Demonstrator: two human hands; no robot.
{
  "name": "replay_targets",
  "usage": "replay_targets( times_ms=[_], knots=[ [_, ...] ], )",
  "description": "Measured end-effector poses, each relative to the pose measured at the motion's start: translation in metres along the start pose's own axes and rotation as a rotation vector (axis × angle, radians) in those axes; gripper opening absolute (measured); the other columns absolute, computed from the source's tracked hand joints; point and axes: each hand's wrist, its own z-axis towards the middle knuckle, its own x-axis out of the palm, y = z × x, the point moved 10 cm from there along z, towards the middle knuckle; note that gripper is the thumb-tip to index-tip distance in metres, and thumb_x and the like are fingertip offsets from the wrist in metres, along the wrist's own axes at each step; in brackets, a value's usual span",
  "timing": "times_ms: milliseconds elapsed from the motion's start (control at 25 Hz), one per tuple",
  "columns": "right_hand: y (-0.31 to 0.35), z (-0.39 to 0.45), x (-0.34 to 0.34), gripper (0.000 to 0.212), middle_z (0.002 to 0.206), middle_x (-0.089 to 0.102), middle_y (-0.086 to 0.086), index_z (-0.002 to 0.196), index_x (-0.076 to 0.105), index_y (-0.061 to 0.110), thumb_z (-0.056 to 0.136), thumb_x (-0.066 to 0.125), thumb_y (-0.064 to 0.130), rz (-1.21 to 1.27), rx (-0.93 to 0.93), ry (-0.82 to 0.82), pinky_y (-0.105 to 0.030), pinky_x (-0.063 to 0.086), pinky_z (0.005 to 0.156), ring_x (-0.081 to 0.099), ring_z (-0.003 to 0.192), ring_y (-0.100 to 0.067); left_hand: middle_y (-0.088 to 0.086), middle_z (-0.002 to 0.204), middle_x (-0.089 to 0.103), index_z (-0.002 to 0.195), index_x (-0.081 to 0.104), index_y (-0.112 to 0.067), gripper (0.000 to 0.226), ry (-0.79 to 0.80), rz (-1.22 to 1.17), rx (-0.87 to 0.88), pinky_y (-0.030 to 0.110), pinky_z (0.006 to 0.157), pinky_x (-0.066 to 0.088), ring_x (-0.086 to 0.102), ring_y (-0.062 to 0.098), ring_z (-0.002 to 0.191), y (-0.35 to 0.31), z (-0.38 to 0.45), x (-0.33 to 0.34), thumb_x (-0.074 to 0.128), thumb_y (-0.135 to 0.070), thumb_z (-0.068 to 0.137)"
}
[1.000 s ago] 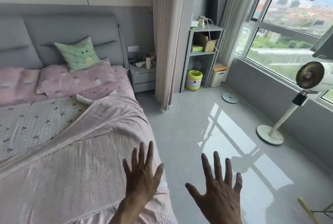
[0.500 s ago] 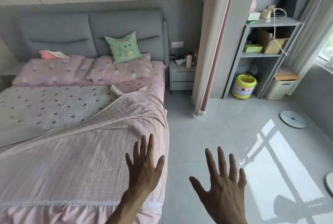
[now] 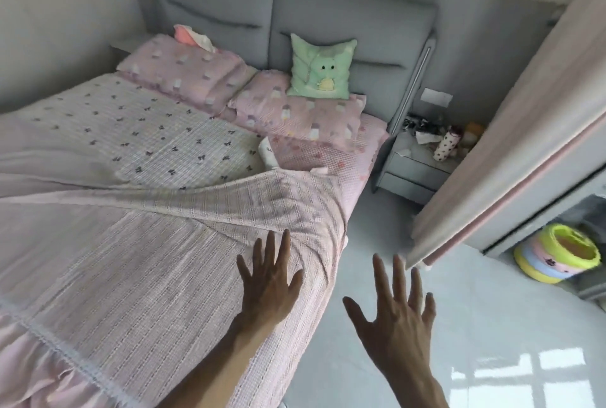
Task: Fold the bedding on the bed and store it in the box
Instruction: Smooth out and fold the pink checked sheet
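- Bedroom; bed [image 3: 367,152] against grey headboard [image 3: 344,7].
- Pink blanket [image 3: 147,276] spread across mattress.
- Left hand [image 3: 269,286] above blanket, fingers spread, holding nothing.
- Right hand [image 3: 393,316] over floor [image 3: 492,309], splayed, empty, beside blanket edge.

The bed [image 3: 367,158] is covered by a pink blanket [image 3: 164,260], folded back over a bow-print sheet [image 3: 147,135]. Two pink pillows [image 3: 183,73] and a green cushion [image 3: 323,68] are placed at the headboard.

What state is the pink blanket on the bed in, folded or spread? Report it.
Spread, not folded: the pink blanket lies across the bed's foot end, its top edge turned back diagonally. Both the left hand and right hand are open, holding nothing.
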Motion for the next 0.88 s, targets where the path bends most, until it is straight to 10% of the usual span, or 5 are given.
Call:
replay_targets(
  times_ms=[320,640,880],
  knots=[
    [0.04,0.234,0.074,0.09,0.162,0.02,-0.001,0.157,0.017,0.033,0.081,0.029,0.081,0.074,-0.203,0.189,-0.063,0.034,0.107,0.027,0.146,-0.036,0.011,0.161,0.02,0.157,0.01,-0.024,0.095,-0.149,0.141,-0.035,0.065,0.109,0.025,0.025,0.032,0.146,-0.02,0.167,0.011,0.063,-0.052,0.084],
    [0.07,0.421,0.345,0.093,0.161,0.019,-0.001,0.156,0.013,0.037,0.076,0.043,0.074,0.219,-0.423,0.55,-0.056,0.042,0.102,0.045,0.136,-0.038,0.013,0.153,0.038,0.148,0.04,-0.022,0.105,0.162,0.154,-0.433,0.063,0.098,0.039,0.046,0.034,0.134,0.064,0.336,0.24,0.082,-0.051,0.058],
    [0.106,0.542,0.466,0.083,0.166,-0.01,0.001,0.157,-0.004,0.034,0.096,0.051,0.041,0.198,-0.486,0.641,-0.043,0.026,0.114,0.016,0.15,-0.025,0.009,0.161,-0.011,0.154,0.013,-0.041,0.082,0.202,0.113,-0.556,0.065,0.111,0.025,0.006,0.041,0.149,0.127,0.4,0.35,0.062,-0.047,0.087]
  ],
)
